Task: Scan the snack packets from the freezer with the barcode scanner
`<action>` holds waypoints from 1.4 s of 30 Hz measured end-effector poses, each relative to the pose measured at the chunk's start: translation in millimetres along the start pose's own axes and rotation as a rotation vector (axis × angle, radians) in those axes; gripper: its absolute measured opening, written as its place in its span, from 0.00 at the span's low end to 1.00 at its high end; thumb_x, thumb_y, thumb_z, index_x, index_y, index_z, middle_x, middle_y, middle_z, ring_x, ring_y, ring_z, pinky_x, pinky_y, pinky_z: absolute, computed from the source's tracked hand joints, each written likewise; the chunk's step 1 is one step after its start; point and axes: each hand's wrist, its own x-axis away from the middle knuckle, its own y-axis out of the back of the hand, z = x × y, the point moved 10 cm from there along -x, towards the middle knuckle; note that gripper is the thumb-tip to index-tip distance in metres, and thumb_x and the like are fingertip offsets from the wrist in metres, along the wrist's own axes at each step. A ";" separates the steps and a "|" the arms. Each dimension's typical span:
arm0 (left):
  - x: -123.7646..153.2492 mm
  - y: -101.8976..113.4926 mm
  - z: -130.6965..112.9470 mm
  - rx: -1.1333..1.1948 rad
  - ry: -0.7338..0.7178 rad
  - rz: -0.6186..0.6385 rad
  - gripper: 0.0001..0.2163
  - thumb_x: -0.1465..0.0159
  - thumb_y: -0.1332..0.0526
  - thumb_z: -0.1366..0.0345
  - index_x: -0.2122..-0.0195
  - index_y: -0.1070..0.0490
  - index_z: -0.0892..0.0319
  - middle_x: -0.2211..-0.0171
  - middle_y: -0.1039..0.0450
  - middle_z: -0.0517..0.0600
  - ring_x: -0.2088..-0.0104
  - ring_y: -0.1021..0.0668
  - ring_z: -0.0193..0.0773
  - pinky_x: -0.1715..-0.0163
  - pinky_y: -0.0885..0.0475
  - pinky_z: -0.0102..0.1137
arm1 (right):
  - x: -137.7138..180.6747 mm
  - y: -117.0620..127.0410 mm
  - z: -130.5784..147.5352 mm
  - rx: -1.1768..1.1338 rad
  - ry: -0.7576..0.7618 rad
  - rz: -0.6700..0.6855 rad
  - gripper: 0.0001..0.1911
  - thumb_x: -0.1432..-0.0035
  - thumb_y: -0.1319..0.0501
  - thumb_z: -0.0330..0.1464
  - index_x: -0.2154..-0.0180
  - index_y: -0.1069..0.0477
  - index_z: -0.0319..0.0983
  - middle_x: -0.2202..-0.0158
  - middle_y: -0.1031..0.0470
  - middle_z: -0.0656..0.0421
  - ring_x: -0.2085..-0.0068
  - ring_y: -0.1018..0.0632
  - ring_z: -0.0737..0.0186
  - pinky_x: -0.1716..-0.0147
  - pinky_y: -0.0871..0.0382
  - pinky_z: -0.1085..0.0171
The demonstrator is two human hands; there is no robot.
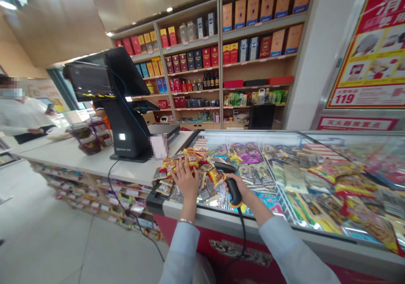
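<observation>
My left hand [186,179] lies with its fingers stretched out on a pile of red and yellow snack packets [190,154] at the near left corner of the chest freezer. In my right hand [241,188] is a black and yellow barcode scanner [233,190], its head pointing left over the packets and its cable hanging down the freezer front. Beneath my left hand and beside it are small dark and clear snack packets [207,187] on the glass. My palm hides part of the pile.
The chest freezer [177,210] has frozen goods under its glass, and more snack packets [357,191] lie at the right. A black checkout terminal [126,119] stands on the white counter [114,176] near stacked tubs [90,143]. At far left is a person [25,111]. Shelves [193,48] hold boxes behind.
</observation>
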 end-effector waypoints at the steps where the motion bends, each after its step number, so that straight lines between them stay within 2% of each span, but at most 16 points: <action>1: 0.2 0.4 -0.4 -0.011 -0.006 -0.007 0.25 0.34 0.45 0.64 0.35 0.37 0.60 0.33 0.40 0.63 0.32 0.39 0.54 0.32 0.52 0.58 | 0.4 -0.3 0.4 -0.002 0.001 -0.002 0.12 0.46 0.40 0.38 0.78 0.32 0.39 0.81 0.31 0.60 0.83 0.31 0.69 0.83 0.35 0.69; 9: 1.6 0.5 1.5 -0.004 -0.007 -0.035 0.25 0.34 0.45 0.65 0.36 0.37 0.62 0.34 0.39 0.62 0.33 0.37 0.52 0.31 0.55 0.56 | 0.2 -1.3 2.4 0.000 0.021 0.006 0.13 0.48 0.39 0.39 0.78 0.32 0.39 0.83 0.32 0.61 0.83 0.33 0.69 0.83 0.35 0.69; 19: -3.1 9.7 -4.1 0.007 0.000 -0.047 0.24 0.35 0.45 0.63 0.38 0.35 0.63 0.35 0.37 0.64 0.34 0.35 0.54 0.32 0.53 0.56 | 3.4 -3.0 5.5 -0.019 0.028 -0.001 0.11 0.49 0.38 0.38 0.77 0.32 0.39 0.83 0.31 0.62 0.83 0.32 0.69 0.83 0.37 0.70; 22: -5.0 20.0 -9.2 0.012 -0.008 -0.083 0.24 0.35 0.45 0.62 0.38 0.36 0.64 0.35 0.37 0.64 0.34 0.35 0.54 0.32 0.52 0.54 | 9.1 2.7 18.6 -0.030 0.076 -0.028 0.11 0.50 0.38 0.39 0.77 0.32 0.39 0.83 0.31 0.62 0.83 0.32 0.69 0.84 0.37 0.70; 25: -7.3 29.4 -21.8 0.041 -0.028 -0.099 0.25 0.34 0.45 0.62 0.37 0.37 0.65 0.35 0.38 0.65 0.34 0.36 0.53 0.32 0.49 0.52 | 22.2 17.1 44.0 -0.018 0.153 -0.061 0.11 0.51 0.37 0.39 0.76 0.31 0.39 0.83 0.30 0.62 0.83 0.31 0.68 0.84 0.37 0.69; 28: -9.6 32.3 -45.0 0.105 -0.043 -0.085 0.26 0.34 0.45 0.62 0.36 0.38 0.64 0.35 0.38 0.64 0.33 0.37 0.53 0.33 0.46 0.51 | 44.2 37.0 75.7 -0.014 0.225 -0.077 0.11 0.51 0.37 0.40 0.76 0.31 0.39 0.82 0.30 0.62 0.83 0.31 0.68 0.84 0.36 0.69; 31: -7.7 27.7 -82.5 0.166 -0.077 -0.059 0.25 0.33 0.46 0.61 0.36 0.39 0.65 0.35 0.38 0.64 0.33 0.37 0.53 0.34 0.44 0.50 | 71.2 62.5 105.8 -0.044 0.270 -0.092 0.11 0.50 0.36 0.39 0.75 0.31 0.39 0.82 0.30 0.62 0.83 0.32 0.69 0.84 0.36 0.70; 35: 7.4 13.9 -149.5 0.244 -0.171 -0.012 0.24 0.32 0.47 0.61 0.37 0.39 0.66 0.36 0.36 0.65 0.35 0.34 0.54 0.36 0.40 0.49 | 110.6 109.7 140.7 -0.087 0.330 -0.166 0.10 0.50 0.36 0.38 0.75 0.31 0.39 0.83 0.30 0.63 0.83 0.32 0.69 0.85 0.37 0.70; 42: 52.4 -21.3 -263.5 0.444 -0.333 0.150 0.24 0.33 0.47 0.64 0.35 0.41 0.62 0.36 0.36 0.63 0.37 0.32 0.53 0.39 0.34 0.49 | 187.0 203.4 184.2 -0.119 0.430 -0.321 0.10 0.50 0.35 0.39 0.74 0.32 0.41 0.84 0.31 0.63 0.84 0.31 0.67 0.87 0.36 0.69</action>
